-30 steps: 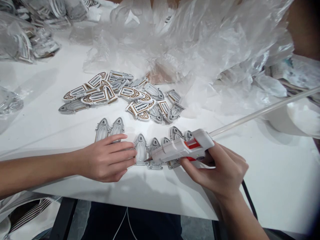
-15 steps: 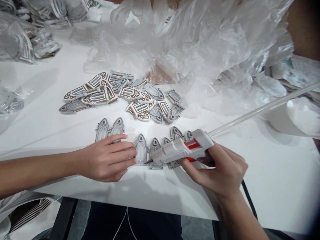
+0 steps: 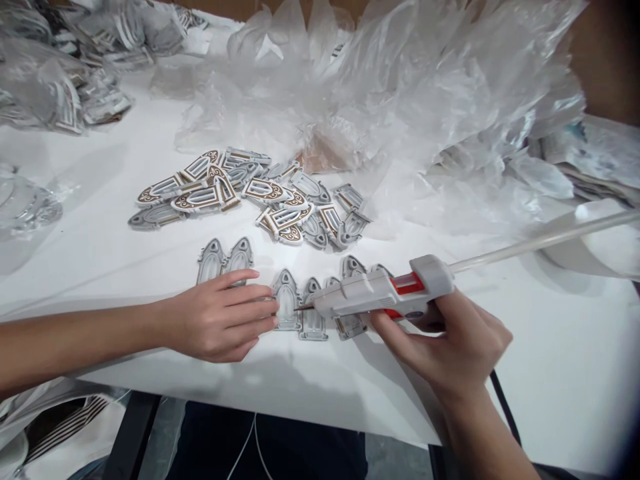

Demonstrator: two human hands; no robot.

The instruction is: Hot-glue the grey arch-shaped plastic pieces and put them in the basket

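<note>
Glue gun [image 3: 367, 295] is in the right hand [image 3: 467, 343], over a row of arches, nozzle pointing left, tip at the right part of a gray arch [image 3: 287, 300]. Right fingers wrapped round the grip; can't tell if the trigger is pressed. Next arch [image 3: 314, 327] sits under the nozzle; more are partly covered by the glue gun. Left hand [image 3: 227, 317] is left of the glue gun, palm down, fingers extended, slightly spread, tips near the gray arch's left edge; can't tell if they press anything below. Clear stick [image 3: 540, 250] juts from the glue gun's back. Beyond the glue gun, to the left: pile of arches [image 3: 265, 190]. Farther beyond: heaped plastic bags [image 3: 400, 100]. Table [image 3: 560, 373] is white.
</note>
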